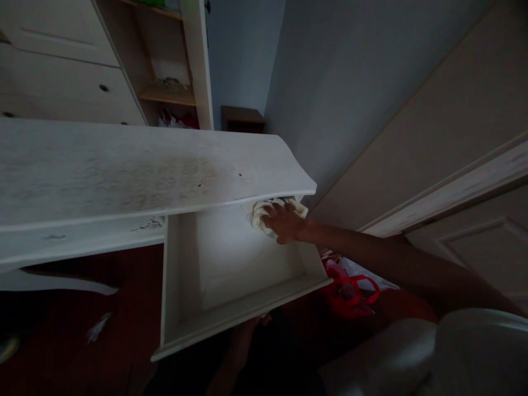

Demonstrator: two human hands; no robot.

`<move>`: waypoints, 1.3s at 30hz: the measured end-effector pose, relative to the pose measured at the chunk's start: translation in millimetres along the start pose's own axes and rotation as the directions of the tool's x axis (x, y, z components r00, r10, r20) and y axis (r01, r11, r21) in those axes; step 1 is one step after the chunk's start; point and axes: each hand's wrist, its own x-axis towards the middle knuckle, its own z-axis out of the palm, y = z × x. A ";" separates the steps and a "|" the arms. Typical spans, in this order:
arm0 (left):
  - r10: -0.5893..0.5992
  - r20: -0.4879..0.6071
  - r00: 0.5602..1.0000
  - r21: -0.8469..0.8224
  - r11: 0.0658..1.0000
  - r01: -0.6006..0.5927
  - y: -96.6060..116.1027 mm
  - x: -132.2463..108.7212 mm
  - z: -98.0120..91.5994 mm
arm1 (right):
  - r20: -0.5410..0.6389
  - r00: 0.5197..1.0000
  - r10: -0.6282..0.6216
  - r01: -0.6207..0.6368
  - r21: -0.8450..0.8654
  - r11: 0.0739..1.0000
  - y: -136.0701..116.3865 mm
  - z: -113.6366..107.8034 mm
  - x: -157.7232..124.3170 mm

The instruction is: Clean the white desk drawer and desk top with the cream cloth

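A white drawer [243,264] is pulled out from under a white tabletop [247,159] with dark stains. My right hand [284,223] reaches into its back right corner, fingers closed over a crumpled cream cloth [259,217]. The cloth lies against the drawer's inside, just below the tabletop's edge. Close under the drawer's front edge is my left hand [247,325]. Its fingers are mostly hidden in shadow there, and I cannot tell whether they grip the drawer front.
Behind the tabletop stands a white cabinet [61,71] with open shelves. A brown box-like piece [243,116] sits by the wall. Red bags [350,286] lie on the dark red floor right of the drawer. A panelled door [487,242] is at the right.
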 end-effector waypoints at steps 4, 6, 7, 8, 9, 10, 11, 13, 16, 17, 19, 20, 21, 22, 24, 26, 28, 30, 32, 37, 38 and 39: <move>-0.010 -0.032 0.999 -0.031 0.999 0.009 1.6 -0.7 1.5 | -0.069 0.998 0.008 -0.007 0.005 1.000 -8.3 11.4 -7.5; -0.013 -0.035 0.999 -0.044 0.999 0.012 1.8 -0.6 2.0 | -0.092 0.995 0.029 -0.033 -0.033 0.999 -11.5 17.0 -5.7; -0.016 -0.037 0.999 -0.049 0.999 0.014 1.8 -0.5 2.1 | -0.096 0.994 0.045 -0.051 -0.056 0.997 -12.1 18.8 -3.5; -0.019 -0.038 0.999 -0.055 0.998 0.017 1.8 -0.3 2.2 | -0.094 0.994 0.056 -0.063 -0.080 0.995 -12.0 19.8 -0.7; -0.022 -0.039 0.999 -0.061 0.998 0.019 1.9 -0.1 2.1 | -0.092 0.994 0.059 -0.068 -0.106 0.992 -11.2 20.1 2.4; -0.024 -0.039 0.999 -0.067 0.998 0.022 1.9 0.2 2.0 | -0.093 0.994 0.054 -0.066 -0.132 0.989 -10.1 19.9 5.7; -0.026 -0.039 0.999 -0.073 0.997 0.023 2.0 0.5 1.9 | -0.097 0.994 0.050 -0.065 -0.156 0.986 -8.8 19.4 9.1; -0.032 -0.037 0.999 -0.086 0.996 0.028 2.4 1.3 1.7 | -0.112 0.992 0.063 -0.083 -0.190 0.978 -7.6 18.0 15.7; -0.046 -0.031 0.998 -0.095 0.995 0.043 3.1 2.4 1.3 | -0.128 0.980 0.153 -0.177 -0.203 0.963 -11.5 15.6 25.2; -0.051 -0.029 0.998 -0.096 0.994 0.048 3.3 2.4 1.0 | -0.129 0.973 0.192 -0.215 -0.204 0.955 -14.1 14.4 28.3; -0.055 -0.024 0.998 -0.096 0.994 0.052 3.6 2.1 0.3 | -0.124 0.955 0.270 -0.291 -0.207 0.934 -19.3 10.5 34.1; -0.055 -0.023 0.998 -0.096 0.994 0.053 3.6 1.8 -0.1 | -0.115 0.941 0.319 -0.337 -0.202 0.920 -21.4 7.8 37.0; -0.056 -0.023 0.998 -0.096 0.994 0.053 3.6 1.6 -0.4 | -0.096 0.925 0.368 -0.380 -0.193 0.905 -22.9 4.5 39.7; -0.056 -0.024 0.998 -0.096 0.994 0.054 3.5 1.3 -0.6 | -0.071 0.909 0.411 -0.417 -0.180 0.891 -23.7 0.8 42.3; -0.058 -0.025 0.998 -0.096 0.994 0.056 3.2 1.2 -0.6 | -0.010 0.882 0.472 -0.467 -0.157 0.870 -24.2 -7.8 46.8; -0.063 -0.023 0.998 -0.096 0.994 0.060 3.2 1.6 -0.3 | 0.039 0.869 0.493 -0.483 -0.147 0.863 -24.4 -17.1 48.8; -0.065 -0.019 0.998 -0.096 0.993 0.063 3.3 2.2 0.1 | 0.060 0.864 0.500 -0.488 -0.143 0.861 -25.5 -26.4 46.0; -0.063 -0.014 0.998 -0.095 0.994 0.061 3.5 2.8 0.1 | 0.065 0.868 0.493 -0.482 -0.132 0.866 -26.7 -35.0 36.1; -0.059 -0.008 0.998 -0.093 0.994 0.058 3.3 3.5 0.0 | 0.052 0.882 0.469 -0.461 -0.121 0.879 -26.2 -42.2 19.0; -0.063 0.000 0.998 -0.087 0.994 0.063 0.3 5.4 0.2 | -0.032 0.929 0.368 -0.369 -0.117 0.922 -11.1 -52.0 -38.8; -0.070 0.000 0.998 -0.086 0.994 0.069 -0.7 5.9 0.3 | -0.026 0.935 0.355 -0.355 -0.103 0.929 -7.8 -52.4 -50.0; -0.076 0.000 0.997 -0.085 0.994 0.075 -1.8 6.3 0.3 | -0.009 0.938 0.347 -0.346 -0.081 0.935 -5.3 -52.3 -60.7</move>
